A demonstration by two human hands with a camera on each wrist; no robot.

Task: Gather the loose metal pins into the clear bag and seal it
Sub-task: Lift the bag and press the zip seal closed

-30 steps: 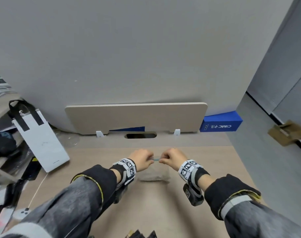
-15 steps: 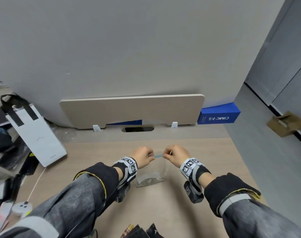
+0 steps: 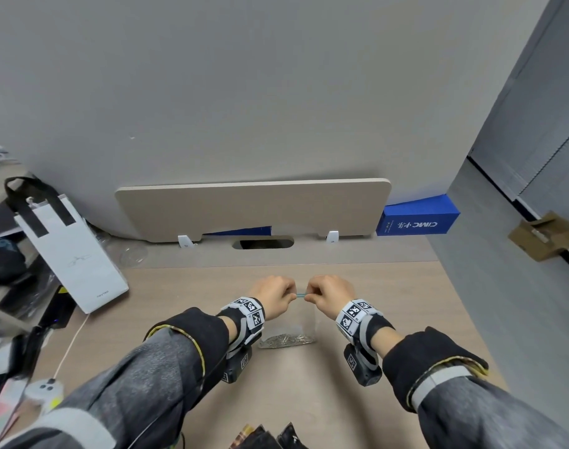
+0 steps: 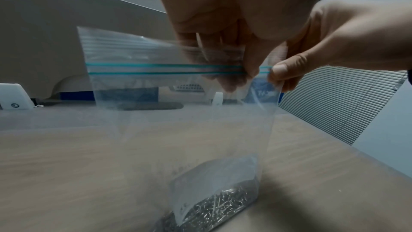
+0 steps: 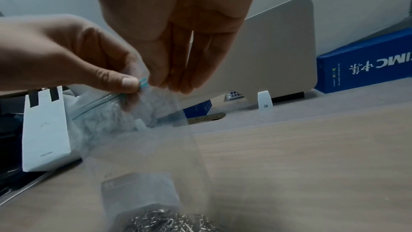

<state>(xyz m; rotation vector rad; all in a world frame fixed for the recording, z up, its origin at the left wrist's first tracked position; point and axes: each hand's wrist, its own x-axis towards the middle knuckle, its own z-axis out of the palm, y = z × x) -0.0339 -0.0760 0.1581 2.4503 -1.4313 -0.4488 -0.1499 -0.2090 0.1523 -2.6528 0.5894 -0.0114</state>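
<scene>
The clear zip bag (image 3: 304, 322) hangs upright between my hands, its bottom on the wooden table (image 3: 179, 286). A heap of metal pins (image 3: 286, 340) lies inside at the bottom, also seen in the wrist views (image 4: 211, 207) (image 5: 160, 220). My left hand (image 3: 276, 294) pinches the bag's top at the teal zip strip (image 4: 156, 69). My right hand (image 3: 323, 294) pinches the same strip close beside it, thumb (image 4: 278, 70) on the near side. In the right wrist view the left thumb (image 5: 129, 82) presses the strip (image 5: 142, 82). No loose pins show on the table.
A white paper bag (image 3: 72, 254) with black handles lies at the left, with a white cable and controller (image 3: 46, 388) nearer me. A beige divider panel (image 3: 254, 209) and a cable slot (image 3: 263, 244) stand behind. A blue box (image 3: 417, 218) sits at the back right.
The bag has gone from slumped to hanging upright, with the pins settled at its bottom. My two hands have drawn a little closer together along the teal strip.
</scene>
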